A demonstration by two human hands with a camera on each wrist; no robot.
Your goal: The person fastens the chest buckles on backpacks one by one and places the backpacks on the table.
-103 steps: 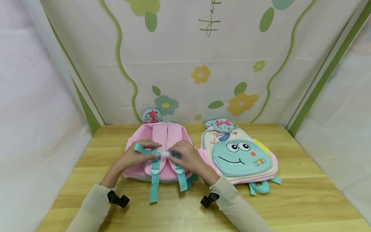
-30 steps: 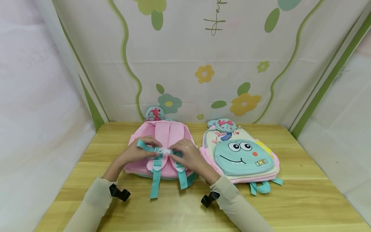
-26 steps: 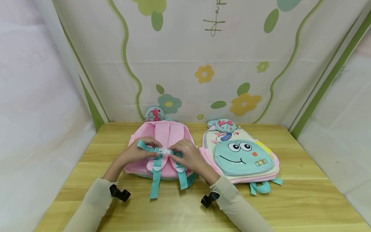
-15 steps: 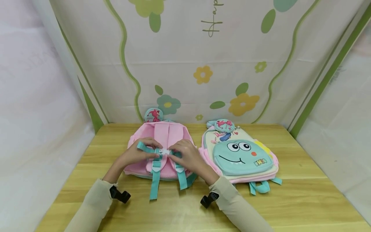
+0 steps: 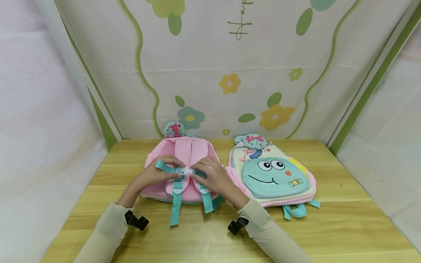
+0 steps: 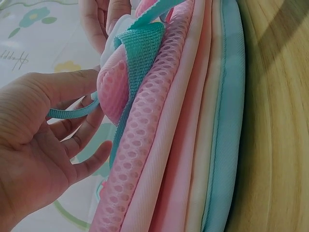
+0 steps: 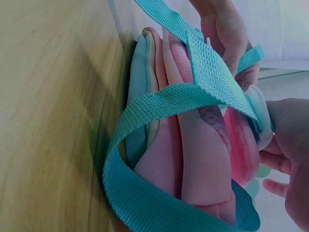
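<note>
A pink backpack [image 5: 158,190] lies back side up on the table, with its two pink shoulder straps [image 5: 182,149] uppermost. Over the straps sits a white plastic buckle [image 5: 186,171] on teal webbing. My left hand [image 5: 154,173] pinches the buckle's left side between thumb and fingers, a loose webbing end [image 5: 162,166] standing up beside it. From the right, my right hand [image 5: 215,177] pinches the other side. Fingers partly cover the buckle, so I cannot tell whether its halves are fully joined. Teal strap tails [image 7: 159,104] loop below the bag's edge in the right wrist view.
Right of the pink bag lies a second backpack [image 5: 276,179], front side up, with a teal cartoon-face pocket. Round teal pouches [image 5: 174,130] hang at the top of both bags. A wooden table [image 5: 345,233] carries everything, with a flowered curtain [image 5: 197,73] behind.
Both hands stay at the buckle with only slight finger movement. The whole head view has shifted a little. Both backpacks remain in place.
</note>
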